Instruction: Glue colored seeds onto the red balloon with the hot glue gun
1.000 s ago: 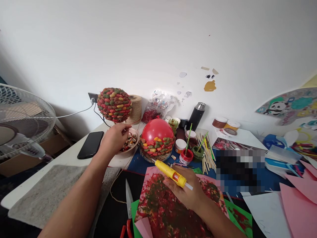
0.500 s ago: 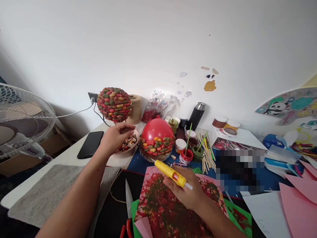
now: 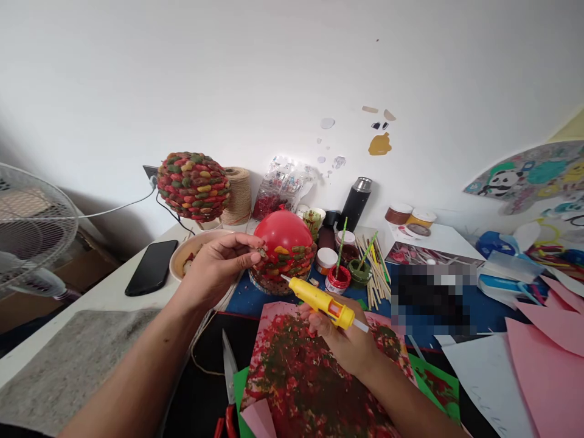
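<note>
My left hand [image 3: 214, 267] pinches a small greenish-brown shell-like piece [image 3: 261, 252] between thumb and fingertips, at the left side of a red balloon [image 3: 283, 230]. Rows of red, green and yellow painted pieces [image 3: 292, 261] cover the balloon's lower part, and it rests in a round holder. My right hand [image 3: 349, 340] is closed around a yellow hot glue gun [image 3: 319, 301], its nozzle pointing up-left, close to the balloon's base. Behind my left hand stands a pale bowl [image 3: 176, 258], partly hidden, with small pieces in it.
A finished-looking ball [image 3: 194, 185] of painted pieces stands by a twine spool [image 3: 237, 194]. Paint jars [image 3: 337, 280] with brushes, wooden sticks [image 3: 371, 274] and a black flask [image 3: 356, 204] are behind. Scissors [image 3: 229, 371] lie beside a paint-stained pink sheet [image 3: 314, 377]. A phone [image 3: 151, 267] and fan [image 3: 36, 225] are left.
My left hand has moved right from over the bowl to the balloon's side, with a small piece now visible in its fingertips. The glue gun stays in my right hand, slightly higher. The view has shifted.
</note>
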The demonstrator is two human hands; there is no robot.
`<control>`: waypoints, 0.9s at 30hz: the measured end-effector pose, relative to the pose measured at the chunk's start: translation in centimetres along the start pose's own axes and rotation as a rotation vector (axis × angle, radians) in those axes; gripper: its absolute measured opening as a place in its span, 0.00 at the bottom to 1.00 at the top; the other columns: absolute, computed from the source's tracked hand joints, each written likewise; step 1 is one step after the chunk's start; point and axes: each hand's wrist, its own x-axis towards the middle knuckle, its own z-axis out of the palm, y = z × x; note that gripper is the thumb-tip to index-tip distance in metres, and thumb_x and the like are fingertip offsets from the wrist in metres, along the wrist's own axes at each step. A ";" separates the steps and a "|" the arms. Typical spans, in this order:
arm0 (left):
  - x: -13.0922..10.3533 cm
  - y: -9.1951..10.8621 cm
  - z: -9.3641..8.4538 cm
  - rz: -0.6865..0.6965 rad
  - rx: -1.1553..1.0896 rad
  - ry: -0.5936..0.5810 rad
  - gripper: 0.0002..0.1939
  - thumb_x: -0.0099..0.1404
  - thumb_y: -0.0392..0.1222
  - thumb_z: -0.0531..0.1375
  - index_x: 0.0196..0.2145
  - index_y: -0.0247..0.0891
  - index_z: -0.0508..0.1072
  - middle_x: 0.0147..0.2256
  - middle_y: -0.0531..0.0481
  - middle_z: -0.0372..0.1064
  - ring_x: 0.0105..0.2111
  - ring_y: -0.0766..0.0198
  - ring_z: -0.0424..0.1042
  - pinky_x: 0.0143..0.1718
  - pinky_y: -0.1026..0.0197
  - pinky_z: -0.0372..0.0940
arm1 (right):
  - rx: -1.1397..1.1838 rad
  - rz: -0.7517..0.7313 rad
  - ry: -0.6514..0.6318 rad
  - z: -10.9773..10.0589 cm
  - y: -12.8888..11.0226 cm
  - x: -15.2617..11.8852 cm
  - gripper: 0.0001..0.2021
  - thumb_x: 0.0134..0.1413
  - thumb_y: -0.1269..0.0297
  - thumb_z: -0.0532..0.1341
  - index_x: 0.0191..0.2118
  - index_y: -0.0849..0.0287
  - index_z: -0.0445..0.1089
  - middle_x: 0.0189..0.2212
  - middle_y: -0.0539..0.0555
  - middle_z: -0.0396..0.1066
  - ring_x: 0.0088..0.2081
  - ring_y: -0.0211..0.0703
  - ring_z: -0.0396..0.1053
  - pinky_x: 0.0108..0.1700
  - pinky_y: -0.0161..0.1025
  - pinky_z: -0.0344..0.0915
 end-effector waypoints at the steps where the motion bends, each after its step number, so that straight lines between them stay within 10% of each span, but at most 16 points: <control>1: -0.2 -0.1 0.1 0.016 0.008 -0.012 0.21 0.42 0.48 0.86 0.32 0.39 0.88 0.31 0.48 0.83 0.30 0.64 0.78 0.33 0.65 0.75 | 0.024 0.018 0.004 0.0 -0.1 0.0 0.29 0.74 0.35 0.59 0.38 0.55 0.83 0.31 0.56 0.82 0.26 0.45 0.76 0.29 0.39 0.72; 27: -2.2 -1.6 1.4 0.015 0.184 -0.166 0.12 0.56 0.45 0.82 0.37 0.43 0.88 0.39 0.47 0.85 0.37 0.59 0.83 0.40 0.62 0.80 | 0.436 0.268 0.099 0.0 -1.1 0.0 0.37 0.65 0.24 0.61 0.33 0.59 0.82 0.20 0.50 0.71 0.23 0.42 0.73 0.29 0.38 0.70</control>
